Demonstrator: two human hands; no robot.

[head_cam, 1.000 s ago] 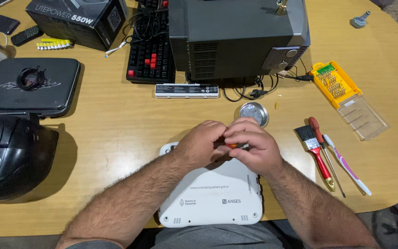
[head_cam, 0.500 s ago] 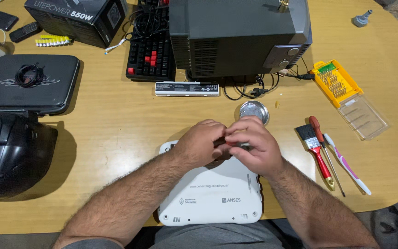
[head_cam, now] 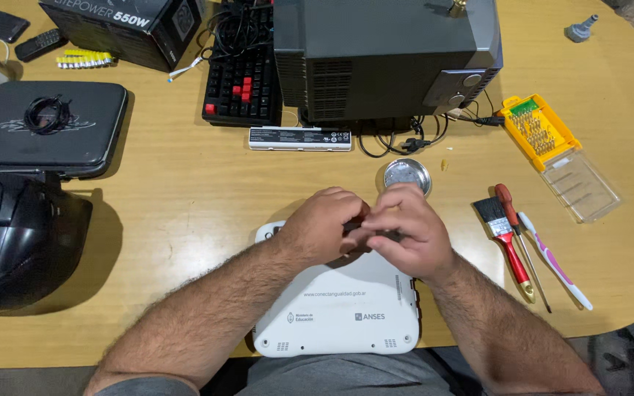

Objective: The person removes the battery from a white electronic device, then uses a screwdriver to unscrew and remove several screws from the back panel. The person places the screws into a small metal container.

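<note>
My left hand [head_cam: 324,231] and right hand [head_cam: 409,231] meet low in the middle of the frame, fingers curled tight around a small dark piece I cannot make out, right above the white laptop [head_cam: 335,312] lying closed on the tabletop [head_cam: 185,191]. The small metal dish [head_cam: 407,174] waits just beyond my knuckles; screwdriver [head_cam: 515,235] and brush [head_cam: 504,235] lie untouched at right. The laptop's casing looks unopened, so most work remains.
</note>
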